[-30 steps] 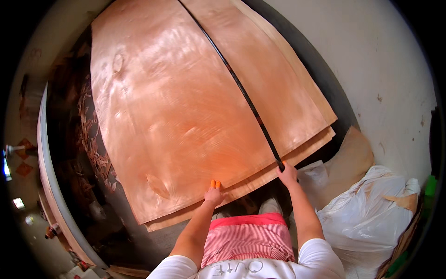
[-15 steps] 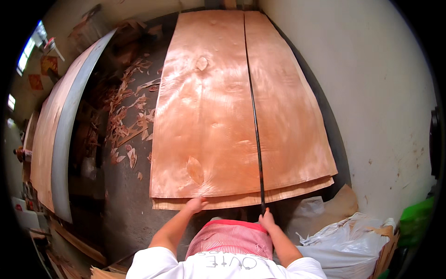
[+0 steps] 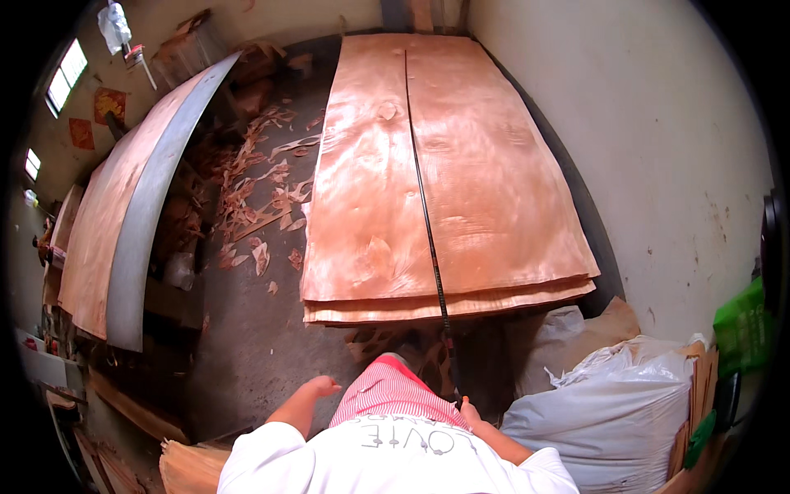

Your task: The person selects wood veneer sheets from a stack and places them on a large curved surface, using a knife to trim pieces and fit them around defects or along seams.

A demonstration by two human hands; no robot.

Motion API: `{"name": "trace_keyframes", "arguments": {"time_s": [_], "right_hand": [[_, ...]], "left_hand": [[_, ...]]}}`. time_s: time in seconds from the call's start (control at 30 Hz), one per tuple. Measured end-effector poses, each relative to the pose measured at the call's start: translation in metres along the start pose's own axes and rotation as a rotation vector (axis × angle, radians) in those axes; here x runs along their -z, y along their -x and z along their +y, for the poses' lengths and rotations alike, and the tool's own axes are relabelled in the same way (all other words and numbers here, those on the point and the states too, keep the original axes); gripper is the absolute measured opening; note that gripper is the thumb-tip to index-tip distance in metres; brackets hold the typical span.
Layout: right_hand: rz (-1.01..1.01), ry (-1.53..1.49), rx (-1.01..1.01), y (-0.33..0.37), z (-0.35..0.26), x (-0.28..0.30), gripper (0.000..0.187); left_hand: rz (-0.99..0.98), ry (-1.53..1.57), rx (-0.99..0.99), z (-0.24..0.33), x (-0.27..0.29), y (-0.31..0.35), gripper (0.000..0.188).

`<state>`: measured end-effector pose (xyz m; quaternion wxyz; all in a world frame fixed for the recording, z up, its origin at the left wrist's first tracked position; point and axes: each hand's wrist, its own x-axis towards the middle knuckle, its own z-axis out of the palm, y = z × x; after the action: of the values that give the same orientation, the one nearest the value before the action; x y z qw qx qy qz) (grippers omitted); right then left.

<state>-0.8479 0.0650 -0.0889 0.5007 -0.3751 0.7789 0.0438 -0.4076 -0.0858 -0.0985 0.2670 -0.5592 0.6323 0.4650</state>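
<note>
A large stack of reddish-brown wood veneer sheets (image 3: 494, 189) lies ahead of me, its near edges slightly staggered. Across the top sheet runs a long thin black rod (image 3: 424, 198), its far tip near the sheet's far end. My right hand (image 3: 467, 412) is closed round the rod's near end, close to my striped apron (image 3: 395, 399). Left of the apron, my left hand (image 3: 322, 386) hangs apart from the stack, with its fingers curled in and nothing visible in them.
Veneer scraps (image 3: 259, 181) litter the floor left of the stack. Farther left stands a bench with overhanging sheets (image 3: 136, 239). A pale wall (image 3: 658, 165) borders the right side. White plastic-wrapped bundles (image 3: 609, 420) and a green bag (image 3: 741, 317) sit at the near right.
My left hand has come off the stack's near edge and drawn back toward me. My right hand has pulled the rod nearer, and its far tip has come back along the sheet.
</note>
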Motion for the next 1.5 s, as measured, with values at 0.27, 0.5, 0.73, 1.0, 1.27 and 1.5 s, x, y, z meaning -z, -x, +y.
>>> {"name": "trace_keyframes", "arguments": {"time_s": [0.27, 0.5, 0.73, 1.0, 1.27, 1.5], "right_hand": [[0.049, -0.068, 0.045, 0.031, -0.064, -0.020, 0.064], [0.205, 0.288, 0.298, 0.006, -0.134, -0.043, 0.051], [0.484, -0.201, 0.623, 0.008, -0.320, -0.103, 0.029], [0.270, -0.419, 0.693, 0.029, -0.518, -0.191, 0.024], [0.156, -0.378, 0.931, -0.004, -0.700, -0.267, 0.019], [-0.226, -0.485, 0.954, -0.028, -0.891, -0.341, 0.018]], "left_hand": [[0.384, 0.270, -0.217, 0.032, 0.036, 0.045, 0.036], [0.324, 0.260, -0.152, -0.051, 0.037, 0.066, 0.039], [0.394, 0.406, 0.023, -0.216, 0.036, 0.119, 0.040], [0.439, 0.622, 0.286, -0.404, 0.011, 0.169, 0.039], [0.544, 0.842, 0.379, -0.492, 0.023, 0.149, 0.039], [0.558, 1.025, 0.469, -0.535, 0.113, 0.148, 0.040]]}}
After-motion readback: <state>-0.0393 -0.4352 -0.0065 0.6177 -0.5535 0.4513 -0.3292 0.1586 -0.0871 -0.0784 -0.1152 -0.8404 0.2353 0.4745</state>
